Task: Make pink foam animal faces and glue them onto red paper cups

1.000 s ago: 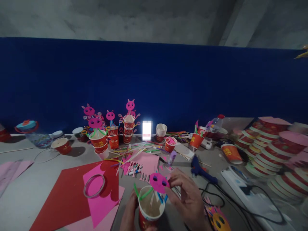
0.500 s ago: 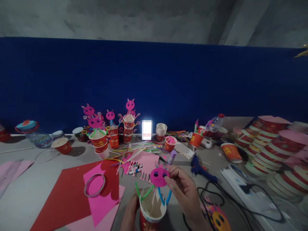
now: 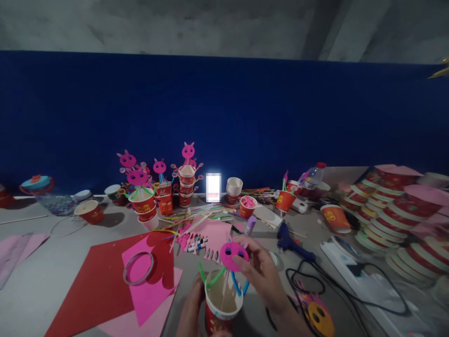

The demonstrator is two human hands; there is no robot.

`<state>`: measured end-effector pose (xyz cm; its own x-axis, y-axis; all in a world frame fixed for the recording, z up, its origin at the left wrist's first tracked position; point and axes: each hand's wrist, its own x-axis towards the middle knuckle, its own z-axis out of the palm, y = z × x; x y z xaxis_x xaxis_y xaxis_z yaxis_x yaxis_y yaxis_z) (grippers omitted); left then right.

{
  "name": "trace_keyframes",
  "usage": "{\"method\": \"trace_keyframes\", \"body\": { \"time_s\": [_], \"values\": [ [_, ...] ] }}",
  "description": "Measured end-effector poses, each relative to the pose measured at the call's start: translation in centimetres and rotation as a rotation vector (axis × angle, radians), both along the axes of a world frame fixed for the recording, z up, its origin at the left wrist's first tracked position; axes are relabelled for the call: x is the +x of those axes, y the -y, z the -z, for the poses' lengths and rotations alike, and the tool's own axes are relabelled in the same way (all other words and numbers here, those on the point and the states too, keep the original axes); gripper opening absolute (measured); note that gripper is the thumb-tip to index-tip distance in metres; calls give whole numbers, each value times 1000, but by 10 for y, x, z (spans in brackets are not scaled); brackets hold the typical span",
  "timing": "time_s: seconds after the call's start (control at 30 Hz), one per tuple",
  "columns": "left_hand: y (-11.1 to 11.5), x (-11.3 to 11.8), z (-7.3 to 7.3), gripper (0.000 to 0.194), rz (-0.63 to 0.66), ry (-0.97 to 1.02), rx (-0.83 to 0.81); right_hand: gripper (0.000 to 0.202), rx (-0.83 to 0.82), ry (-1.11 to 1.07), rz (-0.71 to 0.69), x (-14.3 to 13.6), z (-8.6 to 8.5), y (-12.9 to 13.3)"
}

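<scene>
A red paper cup [image 3: 219, 318] with a white inside stands upright at the bottom middle, and my left hand [image 3: 192, 306] is wrapped round its left side and base. Green and blue pipe cleaners bend over its rim. A thin stick rises from inside the cup to a round pink paper face [image 3: 228, 262] with dark eyes and small ears. My right hand [image 3: 261, 274] pinches the right part of that face, with the thumb across its front and the fingers behind.
Finished cup figures [image 3: 142, 201] stand at the back left. Red paper [image 3: 94, 290] and a tape ring [image 3: 125, 276] lie left. A blue glue gun [image 3: 293, 243], black cable, white power strip [image 3: 345, 276] and stacked cups [image 3: 396, 220] are on the right.
My right hand has shifted left, and its thumb now lies further across the pink face. The left hand still holds the cup, which has barely moved.
</scene>
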<state>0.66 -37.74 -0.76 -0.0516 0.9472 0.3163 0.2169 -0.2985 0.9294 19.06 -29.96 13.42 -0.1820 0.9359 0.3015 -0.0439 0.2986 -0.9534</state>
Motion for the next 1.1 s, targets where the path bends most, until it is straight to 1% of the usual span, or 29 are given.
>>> {"method": "trace_keyframes", "body": {
  "time_s": [0.17,0.3,0.4,0.53,0.63,0.73,0.8,0.87,0.97,1.1],
  "values": [
    [1,1,2,99,-19,-35,26,16,-51,45,18,-2,2,1],
    [2,0,2,97,-28,-66,26,21,-125,-17,45,-5,10,-1],
    [1,1,-5,95,-15,-83,38,27,-167,-80,33,-7,12,-4],
    [-3,4,-20,87,29,-114,52,27,-181,-109,25,-10,9,-3],
    [-6,3,-24,83,33,-156,67,27,-179,-135,53,-11,7,-1],
    [-6,1,-20,85,9,-191,95,30,-191,-156,77,-12,9,0],
    [-6,0,-16,90,-23,-211,108,31,-206,-159,61,-13,11,0],
    [-6,0,-11,94,-29,-230,119,30,-209,-152,52,-12,12,-1],
    [-4,1,-5,92,-12,-245,134,30,-195,-133,53,-12,13,-3],
    [-2,2,-1,92,-56,-229,101,34,-195,-109,67,-11,13,-7]
  ]
}}
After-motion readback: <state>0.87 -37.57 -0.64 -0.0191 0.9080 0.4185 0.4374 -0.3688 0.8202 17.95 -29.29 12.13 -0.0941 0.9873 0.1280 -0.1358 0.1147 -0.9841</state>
